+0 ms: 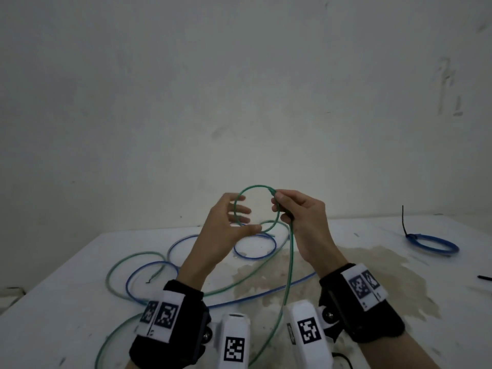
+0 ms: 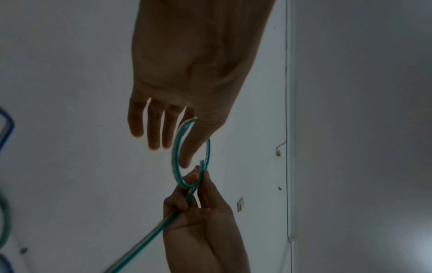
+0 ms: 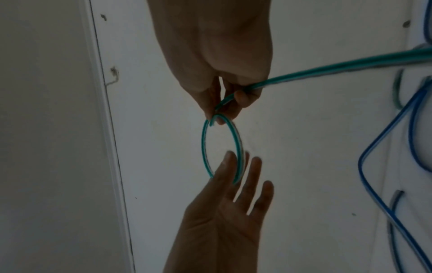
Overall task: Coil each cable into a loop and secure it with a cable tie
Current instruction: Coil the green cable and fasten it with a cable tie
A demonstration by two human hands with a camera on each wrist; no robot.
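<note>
Now pinching springy green cable (image 1: 277, 209) at the loop's crossing with right hand (image 1: 300, 222), left hand (image 1: 226, 227) spread open inside

Head view soft, evenly lit, bowed at edges; both wrist views dim, backlit, motion-blurred.

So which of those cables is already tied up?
The small blue coil at the table's far right, bound with a black cable tie. The green cable is only being looped in the hands; the other blue cable lies loose.
</note>
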